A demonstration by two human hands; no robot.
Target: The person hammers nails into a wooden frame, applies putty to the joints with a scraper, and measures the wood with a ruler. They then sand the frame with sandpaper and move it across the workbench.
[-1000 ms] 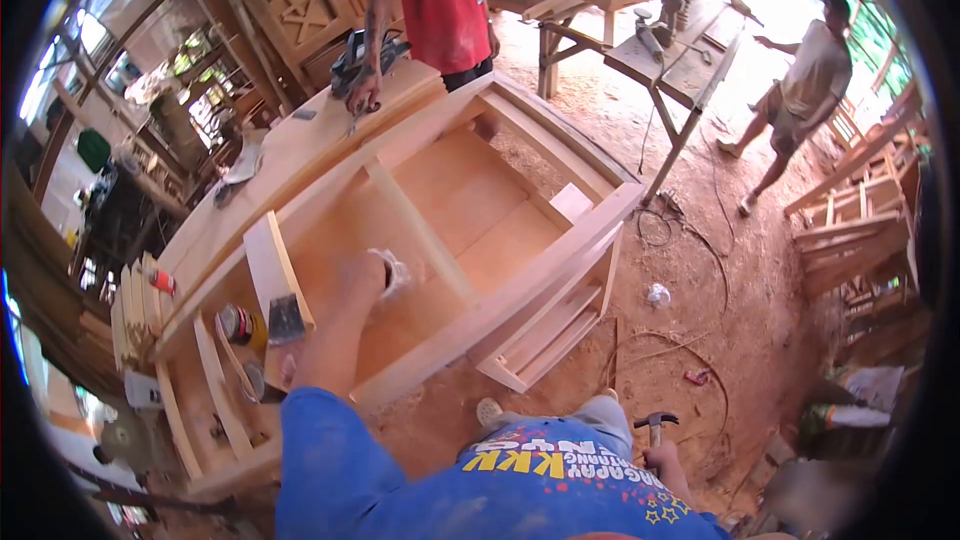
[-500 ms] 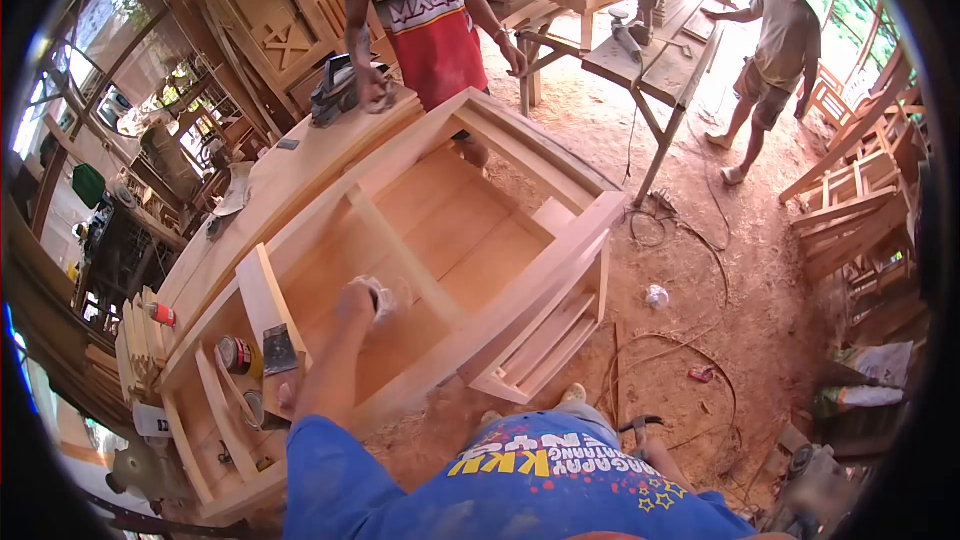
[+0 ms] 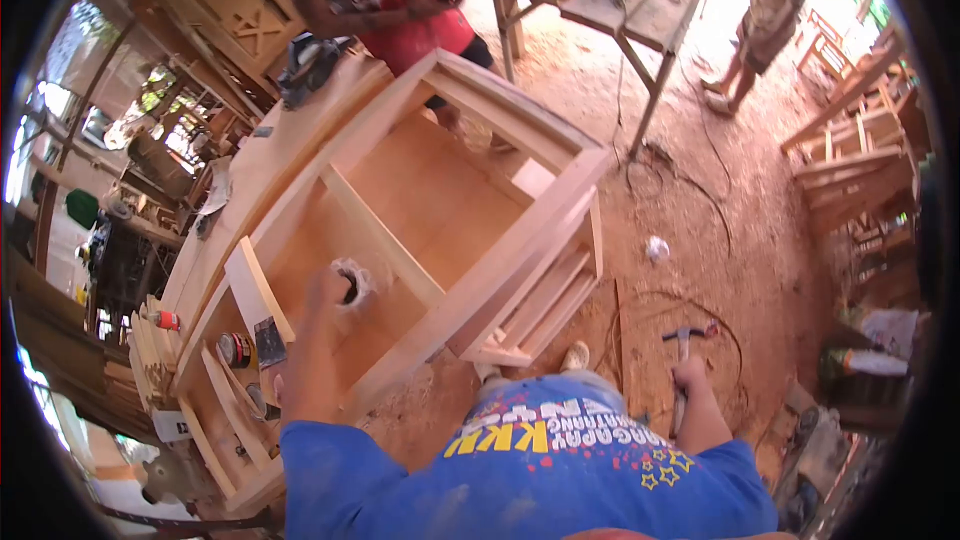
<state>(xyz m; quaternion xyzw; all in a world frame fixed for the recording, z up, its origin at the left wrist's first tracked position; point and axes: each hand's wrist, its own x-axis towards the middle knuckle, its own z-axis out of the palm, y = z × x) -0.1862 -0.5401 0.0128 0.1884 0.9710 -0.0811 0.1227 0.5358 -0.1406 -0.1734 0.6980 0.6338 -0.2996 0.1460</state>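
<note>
My left hand [image 3: 326, 292] reaches over the wooden frame [image 3: 520, 230], beside a white, crumpled-looking thing [image 3: 352, 283] with a dark opening. Motion blurs this hand, so its fingers and any grip on the white thing cannot be made out. At the lower right, my right hand [image 3: 688, 374] is closed around the handle of a hammer [image 3: 684, 334], its head pointing away from me. A light board [image 3: 258, 285] lies slanted across the frame left of my left arm, with a dark-bladed tool [image 3: 269, 342] at its lower end.
Across the frame stands a person in a red and black top [image 3: 415, 35]; another person [image 3: 772, 10] is by the workbench [image 3: 640, 15]. Cans [image 3: 236, 350] sit inside the frame at left. A slatted wooden piece [image 3: 540, 310] rests beside the frame. Cables [image 3: 700, 210] lie on the dusty floor.
My right hand has swung outward to the right with the hammer, now fully visible. My left hand has shifted slightly left and up. The person opposite has brought both hands together.
</note>
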